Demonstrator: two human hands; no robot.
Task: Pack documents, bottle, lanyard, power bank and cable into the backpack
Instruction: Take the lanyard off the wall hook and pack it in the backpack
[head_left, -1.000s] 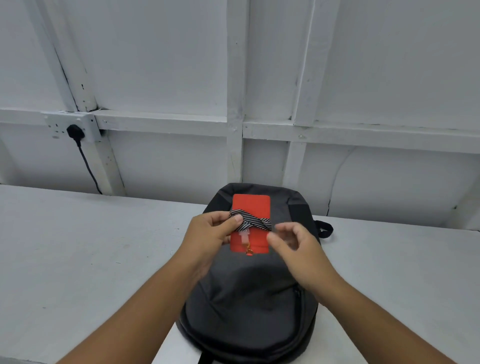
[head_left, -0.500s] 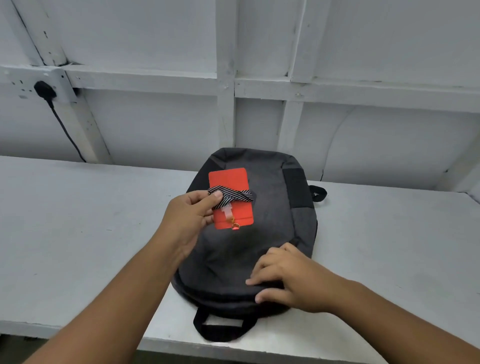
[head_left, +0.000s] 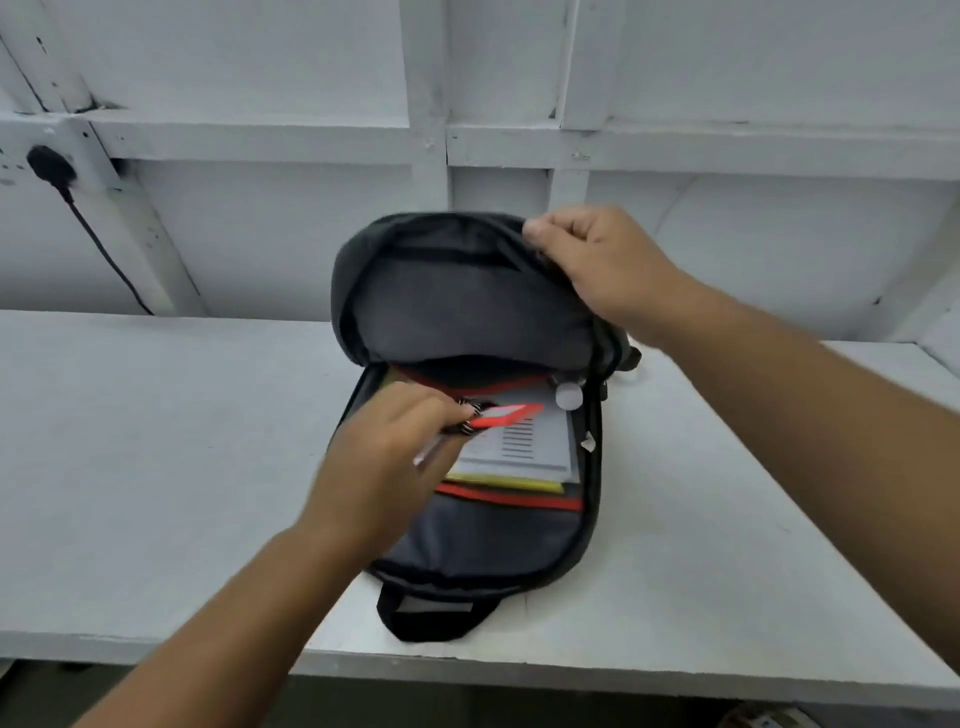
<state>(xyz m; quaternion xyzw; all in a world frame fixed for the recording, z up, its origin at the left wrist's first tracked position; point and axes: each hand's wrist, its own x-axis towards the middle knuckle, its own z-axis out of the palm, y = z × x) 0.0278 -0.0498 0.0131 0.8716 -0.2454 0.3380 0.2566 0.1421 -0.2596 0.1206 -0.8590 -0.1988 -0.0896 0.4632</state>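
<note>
White table (head_left: 156, 467) | backpack (head_left: 483, 540) open (documents (head_left: 519, 447) inside) | left hand (head_left: 384, 447) pinches lanyard (head_left: 506, 415) | right hand (head_left: 608, 265) grips flap (head_left: 457, 306)

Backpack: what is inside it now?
Inside the backpack lie documents: a printed white sheet on a yellow folder. The left hand holds the lanyard with its red card over them. A white cap shows beside them. Anything under the papers is covered.
</note>
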